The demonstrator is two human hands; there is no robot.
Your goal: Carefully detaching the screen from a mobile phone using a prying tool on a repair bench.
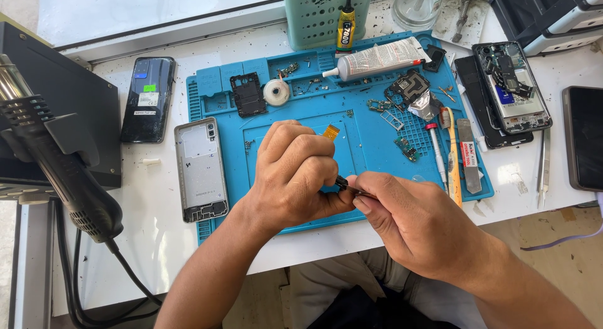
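Your bench (157, 235) is white, speckled with dark flecks, and the work mat (295, 112) on it is bright blue, with a gridded patch at its right. Beside your left hand (292, 175) you have an orange-yellow ribbon strip (331, 132); the small tool (344, 184) between your hands is black. To your left lies a silver-grey phone frame (201, 169), and beyond it a glossy black phone (148, 99) with a green sticker. The heat gun (59, 162) is black. At the top you see a white glue tube (377, 59), a black-and-yellow glue bottle (345, 27) and a pale green perforated basket (326, 15). The toothbrush (453, 162) is yellow.
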